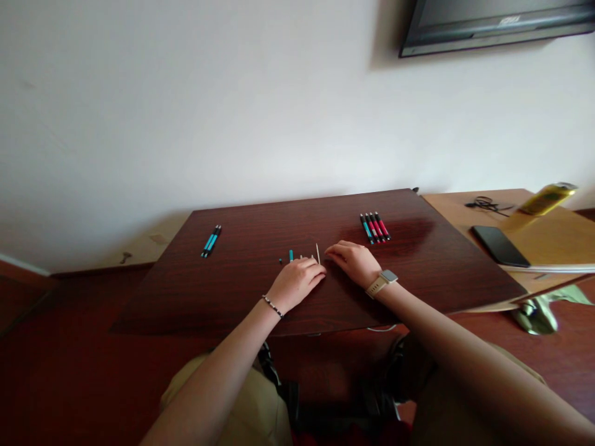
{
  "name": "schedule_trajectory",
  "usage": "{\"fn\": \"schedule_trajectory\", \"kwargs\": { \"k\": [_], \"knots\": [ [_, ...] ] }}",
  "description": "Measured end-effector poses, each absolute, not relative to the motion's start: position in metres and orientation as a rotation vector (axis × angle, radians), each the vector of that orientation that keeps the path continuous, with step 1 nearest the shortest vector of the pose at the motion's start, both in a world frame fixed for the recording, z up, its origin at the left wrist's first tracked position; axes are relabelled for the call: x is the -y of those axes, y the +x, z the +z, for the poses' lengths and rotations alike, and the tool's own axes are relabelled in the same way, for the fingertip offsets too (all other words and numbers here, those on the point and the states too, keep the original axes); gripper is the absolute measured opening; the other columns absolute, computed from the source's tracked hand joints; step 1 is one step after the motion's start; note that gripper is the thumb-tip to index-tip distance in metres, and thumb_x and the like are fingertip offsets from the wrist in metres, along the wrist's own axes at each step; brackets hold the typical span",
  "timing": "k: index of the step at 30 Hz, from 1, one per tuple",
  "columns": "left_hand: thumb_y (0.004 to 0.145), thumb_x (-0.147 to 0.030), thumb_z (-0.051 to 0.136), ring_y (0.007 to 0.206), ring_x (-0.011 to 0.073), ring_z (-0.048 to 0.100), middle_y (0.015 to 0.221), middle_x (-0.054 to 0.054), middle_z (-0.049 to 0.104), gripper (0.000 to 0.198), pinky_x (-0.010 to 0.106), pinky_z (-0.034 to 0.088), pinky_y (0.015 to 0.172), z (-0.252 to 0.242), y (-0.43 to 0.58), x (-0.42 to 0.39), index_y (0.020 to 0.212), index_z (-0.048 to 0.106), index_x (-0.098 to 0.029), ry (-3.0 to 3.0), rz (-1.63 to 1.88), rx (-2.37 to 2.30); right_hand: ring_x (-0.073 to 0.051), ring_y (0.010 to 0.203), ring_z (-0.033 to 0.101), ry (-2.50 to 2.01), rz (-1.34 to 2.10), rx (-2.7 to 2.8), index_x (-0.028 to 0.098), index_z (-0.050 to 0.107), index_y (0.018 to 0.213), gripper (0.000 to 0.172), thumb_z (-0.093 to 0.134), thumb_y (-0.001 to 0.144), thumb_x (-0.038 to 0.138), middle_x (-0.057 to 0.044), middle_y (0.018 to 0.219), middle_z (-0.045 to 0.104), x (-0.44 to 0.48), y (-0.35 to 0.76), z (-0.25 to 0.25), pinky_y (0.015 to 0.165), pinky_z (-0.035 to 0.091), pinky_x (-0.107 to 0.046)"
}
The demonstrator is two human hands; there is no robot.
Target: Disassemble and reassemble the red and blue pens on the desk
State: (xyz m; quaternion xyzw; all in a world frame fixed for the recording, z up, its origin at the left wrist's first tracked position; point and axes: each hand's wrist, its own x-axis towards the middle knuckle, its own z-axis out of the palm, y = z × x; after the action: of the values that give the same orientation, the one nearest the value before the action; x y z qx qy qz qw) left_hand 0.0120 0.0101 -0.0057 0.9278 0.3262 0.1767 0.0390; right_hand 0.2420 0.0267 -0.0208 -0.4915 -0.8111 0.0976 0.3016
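My left hand [297, 282] rests on the dark wooden table [232, 291], fingers curled down over small pen parts: a teal piece [291, 254], a tiny dark bit [281, 261] and a thin pale refill [318, 253] lie just beyond its fingertips. My right hand [354, 260], a watch on its wrist, lies palm down beside it, fingers pointing left toward the refill. Whether either hand pinches a part is hidden. Two teal pens [211, 241] lie at far left. Several red and teal pens [374, 227] lie in a row at far right.
A lighter wooden desk [548, 238] adjoins on the right, with a black phone [499, 245], a yellow can [547, 199] and a tangled cable [486, 204]. A white wall stands behind, with a screen [493, 25] mounted top right. My knees sit under the table's near edge.
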Motion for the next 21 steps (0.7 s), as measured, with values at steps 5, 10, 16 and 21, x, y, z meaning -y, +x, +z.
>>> {"fn": "schedule_trajectory", "kwargs": {
  "k": [5, 10, 16, 21],
  "knots": [
    [0.105, -0.024, 0.059, 0.094, 0.0220, 0.066, 0.097, 0.005, 0.069, 0.015, 0.038, 0.055, 0.090, -0.0086, 0.0177, -0.0161, 0.100, 0.073, -0.022, 2.891, 0.549, -1.024, -0.018, 0.090, 0.071, -1.319, 0.279, 2.201, 0.027, 0.081, 0.102, 0.018, 0.063, 0.103, 0.025, -0.005, 0.107, 0.072, -0.0304, 0.2432, -0.0229, 0.080, 0.054, -0.029],
    [0.104, -0.022, 0.060, 0.093, 0.0226, 0.064, 0.096, 0.005, 0.067, 0.015, 0.038, 0.054, 0.088, -0.0073, 0.0196, -0.0173, 0.096, 0.073, -0.021, 2.910, 0.532, -1.057, -0.022, 0.101, 0.070, -1.283, 0.314, 2.224, 0.025, 0.080, 0.104, 0.020, 0.063, 0.101, 0.016, -0.007, 0.108, 0.074, -0.0317, 0.2437, -0.0220, 0.089, 0.055, -0.033],
    [0.103, -0.018, 0.060, 0.095, 0.0228, 0.063, 0.098, 0.006, 0.067, 0.014, 0.038, 0.054, 0.088, -0.0073, 0.0172, -0.0119, 0.099, 0.073, -0.022, 2.929, 0.519, -1.064, -0.021, 0.094, 0.071, -1.328, 0.358, 2.114, 0.023, 0.076, 0.111, 0.021, 0.067, 0.096, 0.012, -0.007, 0.110, 0.074, -0.0309, 0.2454, -0.0233, 0.085, 0.056, -0.034],
    [0.104, -0.017, 0.058, 0.097, 0.0226, 0.063, 0.102, 0.006, 0.066, 0.015, 0.038, 0.054, 0.088, -0.0080, 0.0161, -0.0085, 0.102, 0.072, -0.021, 2.940, 0.541, -1.115, -0.022, 0.093, 0.071, -1.354, 0.345, 2.099, 0.022, 0.072, 0.115, 0.024, 0.069, 0.093, 0.011, -0.006, 0.108, 0.076, -0.0338, 0.2440, -0.0275, 0.087, 0.055, -0.035]
  ]
}}
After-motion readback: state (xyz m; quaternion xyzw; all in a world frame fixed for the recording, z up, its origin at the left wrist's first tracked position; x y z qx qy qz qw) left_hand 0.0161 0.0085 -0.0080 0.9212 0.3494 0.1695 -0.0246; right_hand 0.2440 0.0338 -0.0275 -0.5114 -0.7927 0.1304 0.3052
